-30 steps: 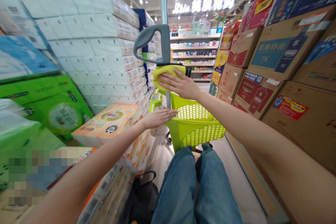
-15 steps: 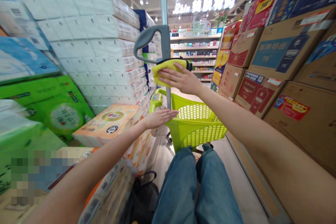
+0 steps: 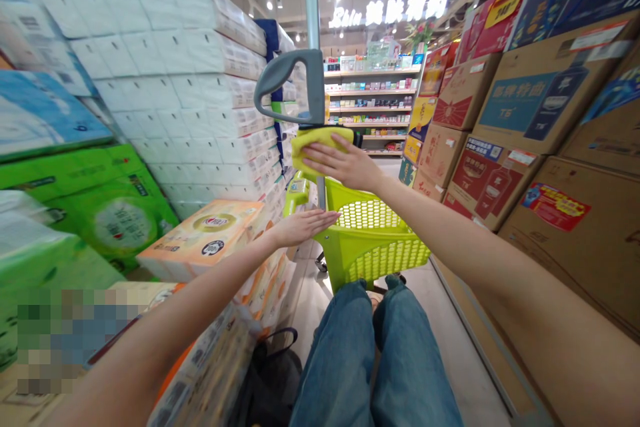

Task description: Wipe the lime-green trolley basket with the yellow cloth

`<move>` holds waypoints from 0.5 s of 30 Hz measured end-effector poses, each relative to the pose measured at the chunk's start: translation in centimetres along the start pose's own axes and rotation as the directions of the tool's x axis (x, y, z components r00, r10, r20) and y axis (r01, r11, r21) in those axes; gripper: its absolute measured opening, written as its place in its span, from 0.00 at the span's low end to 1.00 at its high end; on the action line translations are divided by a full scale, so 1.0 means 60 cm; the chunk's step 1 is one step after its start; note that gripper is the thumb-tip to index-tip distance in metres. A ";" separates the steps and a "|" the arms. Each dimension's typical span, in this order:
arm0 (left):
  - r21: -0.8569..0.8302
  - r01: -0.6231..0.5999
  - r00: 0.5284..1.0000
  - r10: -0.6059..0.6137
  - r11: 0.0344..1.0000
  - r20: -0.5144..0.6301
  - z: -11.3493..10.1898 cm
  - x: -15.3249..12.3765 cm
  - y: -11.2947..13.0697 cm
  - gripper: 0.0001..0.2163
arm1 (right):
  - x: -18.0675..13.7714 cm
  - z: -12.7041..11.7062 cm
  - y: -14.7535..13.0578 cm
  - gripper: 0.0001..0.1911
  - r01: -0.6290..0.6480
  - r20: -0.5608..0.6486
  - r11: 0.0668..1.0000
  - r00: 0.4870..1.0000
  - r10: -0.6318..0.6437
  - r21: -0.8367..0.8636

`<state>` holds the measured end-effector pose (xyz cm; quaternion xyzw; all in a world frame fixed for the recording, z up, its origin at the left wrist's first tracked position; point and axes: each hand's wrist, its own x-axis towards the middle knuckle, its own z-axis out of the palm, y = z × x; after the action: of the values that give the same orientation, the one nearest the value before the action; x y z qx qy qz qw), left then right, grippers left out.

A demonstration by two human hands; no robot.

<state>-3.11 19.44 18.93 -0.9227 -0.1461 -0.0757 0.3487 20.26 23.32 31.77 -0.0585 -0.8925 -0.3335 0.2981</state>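
hands 2: left hand (image 3: 300, 225), right hand (image 3: 345, 163) | yellow cloth (image 3: 313, 140) 1 | green basket (image 3: 380, 247) 1

The basket (image 3: 373, 240) stands between tissue packs (image 3: 175, 87) on the left and cartons (image 3: 525, 107) on the right.

The grey pole (image 3: 311, 0) is running out past the top edge, and the right hand (image 3: 345, 163) is covering much of the yellow cloth (image 3: 310, 141). The jeans (image 3: 370, 353) are hiding the foot of the green basket (image 3: 375, 247), while both forearms are being cut off by the bottom edge. A pixelated patch (image 3: 70, 340) is masking the packs at lower left, and goods on the far shelves (image 3: 370, 103) are showing too small to tell.
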 end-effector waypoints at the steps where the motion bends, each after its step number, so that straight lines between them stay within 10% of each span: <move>1: 0.005 -0.007 1.000 0.007 1.000 -0.003 -0.001 0.000 0.000 0.29 | 0.011 -0.009 0.009 0.37 -0.019 -0.016 1.000 1.000 0.019 -0.002; 11: -0.011 0.015 1.000 -0.015 1.000 0.008 0.008 -0.001 0.000 0.30 | -0.075 0.050 -0.058 0.37 0.169 0.103 0.985 0.980 -0.170 0.011; 15: 0.003 -0.002 1.000 0.002 1.000 0.010 0.002 0.000 0.000 0.29 | -0.041 0.016 -0.020 0.39 0.055 0.079 0.998 0.995 -0.057 0.031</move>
<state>-3.09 19.53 18.84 -0.9228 -0.1468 -0.0705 0.3493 21.40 23.26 29.13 -0.0425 -0.9096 -0.3262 0.2536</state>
